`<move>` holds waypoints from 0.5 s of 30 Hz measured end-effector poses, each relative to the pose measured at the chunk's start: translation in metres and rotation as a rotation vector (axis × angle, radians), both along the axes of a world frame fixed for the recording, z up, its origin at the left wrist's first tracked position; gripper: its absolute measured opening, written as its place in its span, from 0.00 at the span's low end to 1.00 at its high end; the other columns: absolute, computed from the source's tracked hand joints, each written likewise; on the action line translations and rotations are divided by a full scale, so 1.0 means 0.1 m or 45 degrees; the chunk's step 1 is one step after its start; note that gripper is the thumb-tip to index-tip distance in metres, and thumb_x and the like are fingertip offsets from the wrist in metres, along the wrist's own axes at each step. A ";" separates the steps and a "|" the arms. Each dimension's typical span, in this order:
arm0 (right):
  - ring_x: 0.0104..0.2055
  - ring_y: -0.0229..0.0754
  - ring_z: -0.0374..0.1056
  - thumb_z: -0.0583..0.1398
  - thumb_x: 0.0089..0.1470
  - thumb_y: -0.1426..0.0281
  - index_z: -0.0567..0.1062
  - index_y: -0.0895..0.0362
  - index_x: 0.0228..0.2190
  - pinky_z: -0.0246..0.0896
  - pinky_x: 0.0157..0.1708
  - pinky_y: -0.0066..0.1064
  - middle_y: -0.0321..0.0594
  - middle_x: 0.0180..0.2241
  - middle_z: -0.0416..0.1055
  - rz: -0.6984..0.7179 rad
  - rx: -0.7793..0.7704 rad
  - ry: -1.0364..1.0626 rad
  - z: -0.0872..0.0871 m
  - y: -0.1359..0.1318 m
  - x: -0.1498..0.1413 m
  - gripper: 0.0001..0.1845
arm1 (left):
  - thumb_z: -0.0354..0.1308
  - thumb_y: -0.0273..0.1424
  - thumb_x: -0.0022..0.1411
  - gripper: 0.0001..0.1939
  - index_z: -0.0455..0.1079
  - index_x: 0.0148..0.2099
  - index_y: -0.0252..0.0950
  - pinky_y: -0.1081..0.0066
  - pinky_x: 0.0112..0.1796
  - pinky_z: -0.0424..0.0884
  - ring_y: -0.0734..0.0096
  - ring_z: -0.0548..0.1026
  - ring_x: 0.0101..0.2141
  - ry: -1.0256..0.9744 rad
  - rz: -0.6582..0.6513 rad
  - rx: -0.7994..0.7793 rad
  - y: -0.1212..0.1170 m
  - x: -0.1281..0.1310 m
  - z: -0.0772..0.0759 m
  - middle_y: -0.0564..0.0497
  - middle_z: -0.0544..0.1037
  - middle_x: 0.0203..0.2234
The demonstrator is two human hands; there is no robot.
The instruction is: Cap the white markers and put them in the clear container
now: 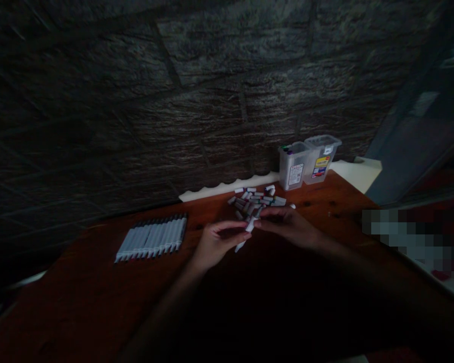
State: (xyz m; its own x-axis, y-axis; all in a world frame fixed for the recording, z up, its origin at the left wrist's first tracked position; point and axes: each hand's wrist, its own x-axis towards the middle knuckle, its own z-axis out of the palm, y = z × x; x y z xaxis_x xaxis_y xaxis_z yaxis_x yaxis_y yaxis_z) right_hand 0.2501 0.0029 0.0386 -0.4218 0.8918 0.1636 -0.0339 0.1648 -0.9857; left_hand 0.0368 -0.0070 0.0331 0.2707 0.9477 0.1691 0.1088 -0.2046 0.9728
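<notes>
Between my two hands is a white marker (250,225), tilted, its lower end pointing toward me. My left hand (214,245) pinches its white body between thumb and fingers. The fingers of my right hand (289,225) are closed on its upper end; whether a cap sits there is hard to make out in the dim light. Just beyond my hands lies a loose pile of marker caps (265,198), white with coloured ends. To the left, several white markers (151,238) lie side by side in a neat row on the wooden table (87,282).
Two clear plastic containers (295,169) with labels stand at the table's back right; the left one has a few coloured ends showing inside. A pale wavy-edged strip (227,187) runs along the stone-block wall (212,101). The table's right edge lies beyond my right forearm.
</notes>
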 end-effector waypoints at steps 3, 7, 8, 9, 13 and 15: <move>0.36 0.37 0.69 0.66 0.48 0.62 0.79 0.51 0.31 0.63 0.41 0.34 0.33 0.33 0.75 -0.030 -0.020 0.004 0.04 0.03 0.06 0.08 | 0.69 0.31 0.50 0.12 0.80 0.39 0.37 0.69 0.36 0.75 0.68 0.80 0.32 0.012 0.003 0.008 0.01 0.01 -0.02 0.49 0.83 0.34; 0.26 0.33 0.62 0.66 0.47 0.59 0.77 0.54 0.29 0.57 0.27 0.27 0.33 0.27 0.71 -0.322 -0.140 0.144 0.15 0.14 0.22 0.12 | 0.62 0.36 0.58 0.10 0.79 0.39 0.36 0.69 0.36 0.75 0.67 0.79 0.33 0.075 0.149 0.084 0.08 -0.05 -0.08 0.49 0.83 0.33; 0.23 0.32 0.60 0.65 0.46 0.58 0.76 0.55 0.28 0.54 0.24 0.26 0.33 0.25 0.70 -0.401 -0.161 0.173 0.17 0.17 0.27 0.13 | 0.61 0.36 0.59 0.11 0.78 0.40 0.36 0.69 0.37 0.74 0.66 0.79 0.34 0.123 0.207 0.138 0.11 -0.08 -0.10 0.48 0.83 0.34; 0.21 0.31 0.57 0.65 0.45 0.58 0.74 0.56 0.26 0.51 0.21 0.26 0.32 0.22 0.67 -0.466 -0.172 0.193 0.18 0.21 0.31 0.14 | 0.61 0.37 0.60 0.11 0.78 0.40 0.36 0.68 0.39 0.73 0.65 0.79 0.36 0.192 0.263 0.209 0.14 -0.10 -0.10 0.48 0.82 0.36; 0.19 0.31 0.53 0.64 0.42 0.57 0.69 0.57 0.22 0.45 0.19 0.26 0.30 0.17 0.61 -0.590 -0.192 0.251 0.19 0.29 0.42 0.16 | 0.56 0.36 0.63 0.13 0.76 0.47 0.37 0.66 0.43 0.71 0.62 0.78 0.40 0.614 0.366 0.448 0.40 -0.13 0.00 0.46 0.81 0.41; 0.18 0.30 0.53 0.63 0.41 0.58 0.67 0.57 0.21 0.44 0.19 0.26 0.30 0.16 0.60 -0.609 -0.191 0.258 0.18 0.31 0.42 0.16 | 0.54 0.33 0.65 0.14 0.75 0.49 0.37 0.64 0.48 0.69 0.60 0.76 0.44 0.839 0.326 0.573 0.61 -0.07 0.12 0.45 0.80 0.44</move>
